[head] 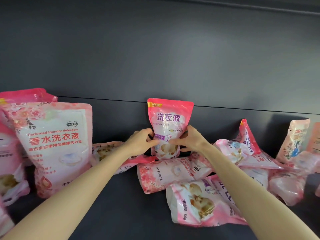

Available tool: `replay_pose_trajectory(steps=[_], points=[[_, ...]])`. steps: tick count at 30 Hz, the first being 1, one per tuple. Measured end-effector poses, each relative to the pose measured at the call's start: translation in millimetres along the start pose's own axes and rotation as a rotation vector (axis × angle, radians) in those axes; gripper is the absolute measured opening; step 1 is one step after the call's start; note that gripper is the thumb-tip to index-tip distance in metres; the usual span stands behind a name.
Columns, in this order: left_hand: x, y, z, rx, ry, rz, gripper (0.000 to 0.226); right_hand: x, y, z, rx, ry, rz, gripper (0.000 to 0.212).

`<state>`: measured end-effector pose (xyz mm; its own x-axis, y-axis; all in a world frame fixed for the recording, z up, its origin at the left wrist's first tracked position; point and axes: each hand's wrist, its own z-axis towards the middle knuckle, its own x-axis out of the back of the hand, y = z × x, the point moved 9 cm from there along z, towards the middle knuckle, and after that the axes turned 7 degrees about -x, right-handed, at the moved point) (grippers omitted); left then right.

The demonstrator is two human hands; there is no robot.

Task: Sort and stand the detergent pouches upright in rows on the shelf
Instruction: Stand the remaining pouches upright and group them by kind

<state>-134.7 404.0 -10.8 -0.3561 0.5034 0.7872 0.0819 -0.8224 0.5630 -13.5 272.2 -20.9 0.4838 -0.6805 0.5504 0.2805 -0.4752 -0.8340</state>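
A pink detergent pouch with purple characters [170, 116] stands upright against the dark back wall of the shelf. My left hand [141, 142] grips its lower left side and my right hand [189, 140] grips its lower right side. A large rose-print pouch [55, 144] stands upright at the left, with another pink pouch [26, 96] behind it. Several pouches lie flat below and to the right, among them a rose-print one [166, 174] and a pink one [199, 205] in front.
The dark shelf floor [107, 201] shows bare between the left standing pouches and the pile. At the far right, a peach pouch with blue print [296, 141] leans upright. More pouches [10, 181] crowd the left edge.
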Motion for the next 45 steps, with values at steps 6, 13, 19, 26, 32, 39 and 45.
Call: replay_pose_trajectory(steps=[6,13,19,26,32,39,45], points=[[5.6,2.5,-25.8,-0.009,-0.067,0.038,0.037,11.7,-11.5,-22.9,0.005,0.090,-0.120,0.045],[4.3,14.1,-60.9,-0.077,-0.233,0.060,0.052,5.0,-33.5,-56.9,0.104,0.038,-0.372,0.048],[2.9,12.5,-71.5,-0.149,-0.135,0.074,0.033,-24.6,-36.6,-70.2,0.180,-0.095,-0.439,0.032],[28.2,18.1,-80.2,-0.226,0.132,-0.033,0.041,-45.5,-35.8,-68.9,0.203,-0.169,-0.341,0.040],[58.0,29.1,-84.2,-0.285,0.346,-0.289,0.044,-48.9,-49.8,-71.0,0.269,-0.197,-0.202,0.024],[80.2,50.4,-86.3,-0.370,0.479,-0.488,0.024,-17.3,-68.0,-74.6,0.273,-0.096,0.249,0.008],[39.5,25.8,-79.2,-0.147,0.137,-0.386,0.050,5.8,-89.4,-85.6,0.362,0.012,0.344,0.006]])
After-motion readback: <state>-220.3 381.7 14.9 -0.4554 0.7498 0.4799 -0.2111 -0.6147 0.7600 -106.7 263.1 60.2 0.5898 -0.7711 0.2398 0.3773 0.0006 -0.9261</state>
